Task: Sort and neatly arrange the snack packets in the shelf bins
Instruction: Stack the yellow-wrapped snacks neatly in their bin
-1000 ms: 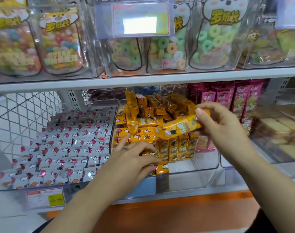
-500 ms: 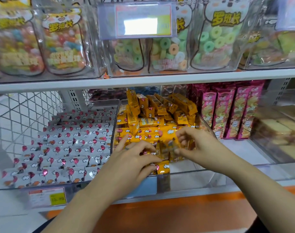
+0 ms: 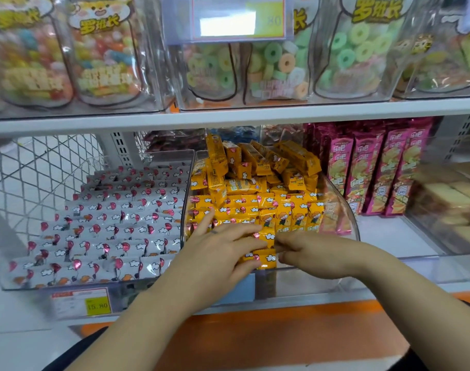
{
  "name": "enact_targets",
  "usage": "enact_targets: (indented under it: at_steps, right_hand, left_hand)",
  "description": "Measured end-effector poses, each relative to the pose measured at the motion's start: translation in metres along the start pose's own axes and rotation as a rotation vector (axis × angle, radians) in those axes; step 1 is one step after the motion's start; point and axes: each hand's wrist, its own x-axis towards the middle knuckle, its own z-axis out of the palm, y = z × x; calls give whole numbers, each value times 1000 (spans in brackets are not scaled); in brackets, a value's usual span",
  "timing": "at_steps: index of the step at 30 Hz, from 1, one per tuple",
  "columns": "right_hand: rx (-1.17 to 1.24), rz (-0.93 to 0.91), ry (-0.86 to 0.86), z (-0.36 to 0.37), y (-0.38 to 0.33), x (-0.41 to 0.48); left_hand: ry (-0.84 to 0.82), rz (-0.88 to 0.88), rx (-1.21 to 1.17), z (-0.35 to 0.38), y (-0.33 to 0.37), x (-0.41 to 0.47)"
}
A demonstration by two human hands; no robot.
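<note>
A clear middle bin holds several yellow snack packets, loosely piled at the back and laid in rows at the front. My left hand lies flat with spread fingers, pressing on the front-left rows. My right hand reaches in from the right, and its fingertips and thumb pinch the right end of a front-row yellow packet. To the left, another clear bin holds white packets with red balloon prints in tidy overlapping rows.
Tall pink packets stand upright to the right of the yellow bin. A bin of cake slices sits at the far right. The upper shelf carries clear bags of gummy rings. A price tag hangs below the white packets.
My right hand brought a yellow packet down from above the pile into the bin, then moved to the front row. My left hand stayed pressed on the front rows.
</note>
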Motion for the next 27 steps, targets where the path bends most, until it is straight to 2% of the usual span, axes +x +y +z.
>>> enact_targets:
  at_steps: [2,6,8,13,20,23,25,27]
  right_hand:
    - [14,-25,90,-7,-2,0]
    - [39,-72,626,-31,-7,9]
    - [5,-101,786,-42,-13,24]
    - [-42,-59,825,-47,-16,74]
    - [-8,-47,1089,-48,-19,77]
    - [161,-23,1189,-44,-19,51]
    - [374,32,1248,-33,-18,30]
    - [884,27,1248,-21,-22,9]
  left_hand:
    - [-9,-12,-29,0,0,2]
    - [3,-8,-54,2,-2,4]
    - [4,3,-49,2,-4,5]
    - [-106,-32,-33,-2,-3,5]
    - [-73,-14,-96,-2,-2,4]
    - [-73,-29,-115,-1,-2,4]
    - [-95,-33,-102,-1,-3,3]
    - [-105,-31,-85,-3,-2,3]
